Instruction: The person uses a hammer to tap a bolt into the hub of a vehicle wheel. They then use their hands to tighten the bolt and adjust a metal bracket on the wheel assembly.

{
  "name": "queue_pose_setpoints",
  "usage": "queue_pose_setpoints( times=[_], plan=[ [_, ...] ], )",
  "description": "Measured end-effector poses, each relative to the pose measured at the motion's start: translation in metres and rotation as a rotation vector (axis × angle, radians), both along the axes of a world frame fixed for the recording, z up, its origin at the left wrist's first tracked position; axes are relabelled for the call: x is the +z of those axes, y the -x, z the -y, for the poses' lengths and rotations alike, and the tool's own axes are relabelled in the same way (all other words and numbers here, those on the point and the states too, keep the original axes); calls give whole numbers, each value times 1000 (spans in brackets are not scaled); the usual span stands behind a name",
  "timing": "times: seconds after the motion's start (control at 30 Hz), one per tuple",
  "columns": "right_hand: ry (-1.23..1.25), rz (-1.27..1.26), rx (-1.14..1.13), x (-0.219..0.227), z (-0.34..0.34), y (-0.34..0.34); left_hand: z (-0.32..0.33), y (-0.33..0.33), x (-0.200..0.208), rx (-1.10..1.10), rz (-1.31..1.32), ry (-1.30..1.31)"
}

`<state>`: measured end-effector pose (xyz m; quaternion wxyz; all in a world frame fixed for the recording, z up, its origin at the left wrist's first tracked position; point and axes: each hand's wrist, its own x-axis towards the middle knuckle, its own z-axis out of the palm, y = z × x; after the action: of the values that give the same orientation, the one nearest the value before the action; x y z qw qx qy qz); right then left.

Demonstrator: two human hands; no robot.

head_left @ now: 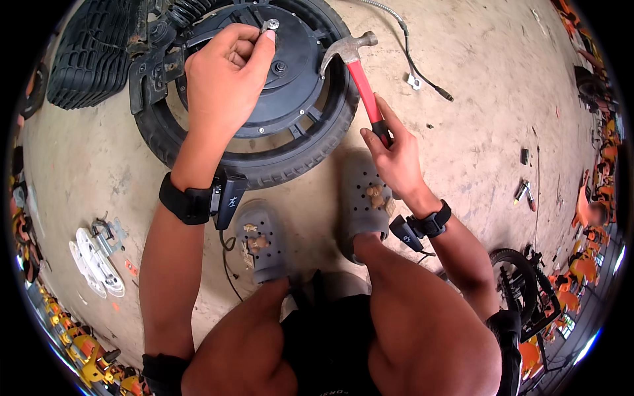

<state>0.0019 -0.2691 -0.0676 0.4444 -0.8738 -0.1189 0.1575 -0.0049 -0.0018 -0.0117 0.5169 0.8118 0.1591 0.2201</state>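
Wheel is lying face up at the top, black frame arm sitting against its left. Hub cover is closing the middle, edge screws showing. Left hand is hanging over the cover, thumb and fingers pinching a small metal piece. Right hand is gripping the hammer, claw pointing at the tyre; can't tell if it's touching. Axle nut is sitting at the centre. Metal piece is showing at the fingertips; contact with cover unclear.

Progress, my read: looking mid-job. Cover and nut are on; the metal piece is loose in hand, so its placement is remaining open.

Around: ribbed black mat is lying upper left, clogs are crowding the tyre, white plates are lying left, cable plug right. Left hand is blocking part of the cover.
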Motion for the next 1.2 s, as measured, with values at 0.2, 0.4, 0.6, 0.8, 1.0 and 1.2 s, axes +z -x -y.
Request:
queue_pose_setpoints(
  times=[0.2, 0.4, 0.6, 0.8, 1.0, 1.2],
  plan=[
    [0, -55, -43, 6, 13, 9, 2, 4, 1, -3, 0, -39],
    [24, -58, 34, -3, 26, 25, -7, -2, -4, -65, 125, -527],
    [-68, -15, 64, -17, 29, 35, -8, -1, -5, -68, 79, -472],
    [-73, -100, 44, -3, 24, 33, -2, 1, 0, -19, 62, -421],
    [-111, -96, 47, -10, 26, 35, -3, -1, 1, -33, 54, -418],
    [-78, -97, 86, -10, 27, 35, -4, -1, -2, -36, 42, -395]
  ],
)
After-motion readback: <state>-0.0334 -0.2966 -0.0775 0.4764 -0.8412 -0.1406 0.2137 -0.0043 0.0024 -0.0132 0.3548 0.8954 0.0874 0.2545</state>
